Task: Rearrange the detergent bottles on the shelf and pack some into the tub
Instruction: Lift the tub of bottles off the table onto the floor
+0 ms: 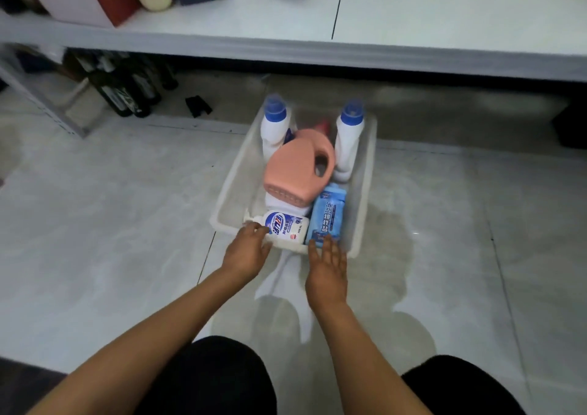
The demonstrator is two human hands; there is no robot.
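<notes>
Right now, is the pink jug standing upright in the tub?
No, the pink jug lies on its side in the tub, resting on top of other bottles with its handle facing up.

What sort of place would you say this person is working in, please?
Probably a storeroom or a shop's stock area. A white metal shelf carries boxes, dark bottles stand in rows beneath it on the tiled floor, and a clear tub of detergent bottles sits on the floor.
</notes>
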